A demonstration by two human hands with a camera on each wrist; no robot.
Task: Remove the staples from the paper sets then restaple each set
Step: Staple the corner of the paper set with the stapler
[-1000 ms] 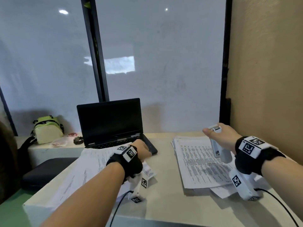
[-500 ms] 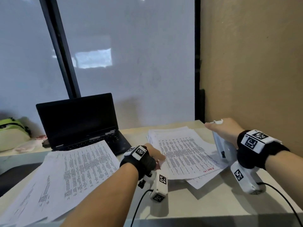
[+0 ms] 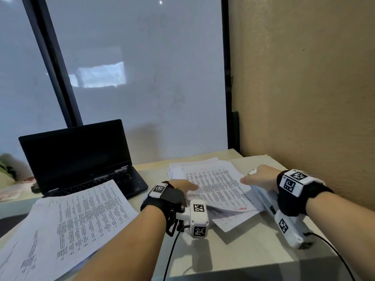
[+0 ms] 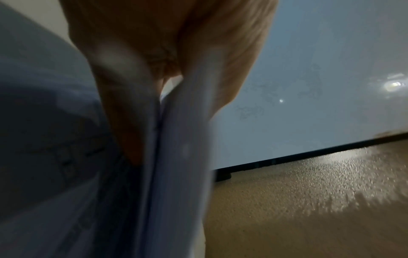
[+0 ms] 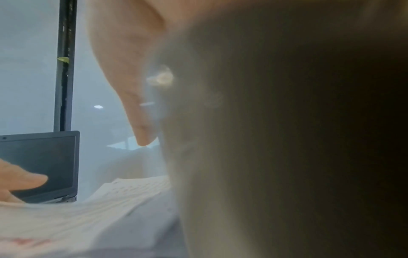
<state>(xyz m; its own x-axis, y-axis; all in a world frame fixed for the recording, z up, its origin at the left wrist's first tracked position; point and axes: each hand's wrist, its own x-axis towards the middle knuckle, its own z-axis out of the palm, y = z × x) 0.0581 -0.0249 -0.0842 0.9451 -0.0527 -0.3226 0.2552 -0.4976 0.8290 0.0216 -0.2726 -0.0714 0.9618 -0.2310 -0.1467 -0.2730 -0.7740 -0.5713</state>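
Left hand [image 3: 182,186]: thumb and fingers [image 4: 123,108] pinch the near-left edge of the top sheets of the paper stack [image 3: 215,187], lifting them. Right hand [image 3: 261,177]: fingers curled around a white stapler [image 3: 263,197], thumb resting on the stack's right edge. Second paper set [image 3: 81,218] lies well left of both hands, before a laptop [image 3: 81,155].

Bare forearms, black wrist straps, white marker-tagged camera blocks, black cables
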